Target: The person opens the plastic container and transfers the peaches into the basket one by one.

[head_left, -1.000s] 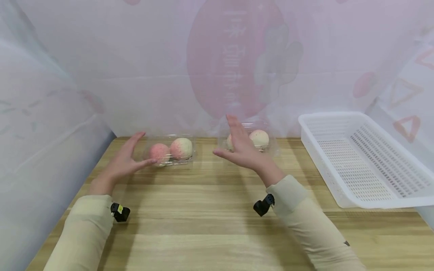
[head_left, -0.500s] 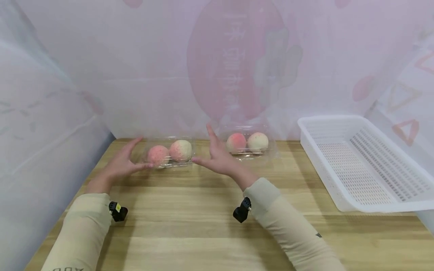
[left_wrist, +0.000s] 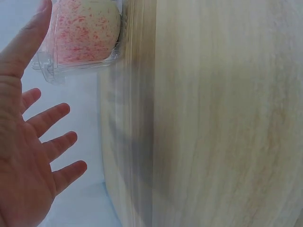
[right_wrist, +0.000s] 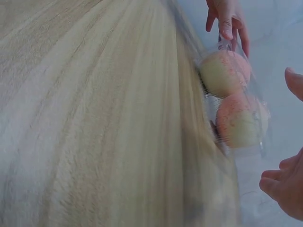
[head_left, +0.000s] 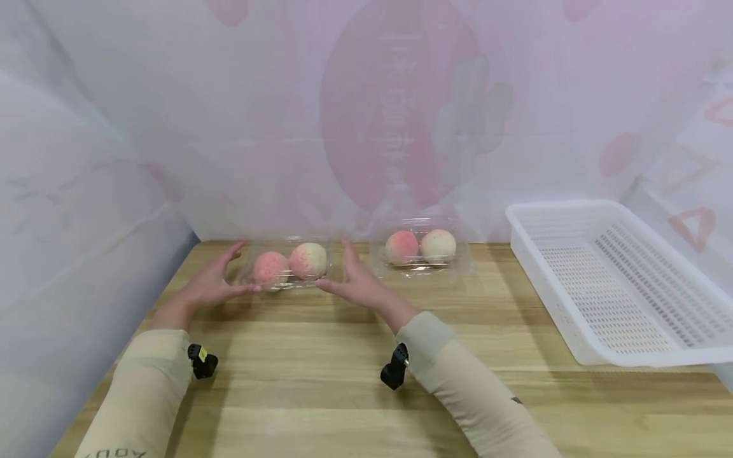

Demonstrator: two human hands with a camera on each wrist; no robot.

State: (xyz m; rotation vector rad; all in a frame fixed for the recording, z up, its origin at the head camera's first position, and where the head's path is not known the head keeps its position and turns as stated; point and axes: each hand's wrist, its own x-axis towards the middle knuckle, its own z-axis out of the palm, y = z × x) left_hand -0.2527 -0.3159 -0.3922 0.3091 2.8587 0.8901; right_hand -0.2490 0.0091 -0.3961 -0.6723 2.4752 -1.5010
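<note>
On the table near the back wall stands a clear plastic clamshell box (head_left: 291,284) holding two round, peach-like balls, one mostly pink (head_left: 271,270), the other cream with pink (head_left: 308,261). My left hand (head_left: 210,284) is at the box's left end, fingers spread and thumb by its front corner; the left wrist view shows the palm (left_wrist: 21,161) facing the box. At the right end, my right hand (head_left: 362,284) has its thumb close to the front corner and its fingers raised. Whether either hand touches the plastic I cannot tell.
A second clear box (head_left: 420,270) with two similar balls stands just right of my right hand, against the patterned wall sheet (head_left: 275,178). A white perforated plastic basket (head_left: 564,312) sits farther right. A sheet closes off the left side of the wooden table (head_left: 298,394).
My right hand has moved left from in front of the right box to the right end of the left box. My left hand stays nearly in place. The boxes have not visibly shifted.
</note>
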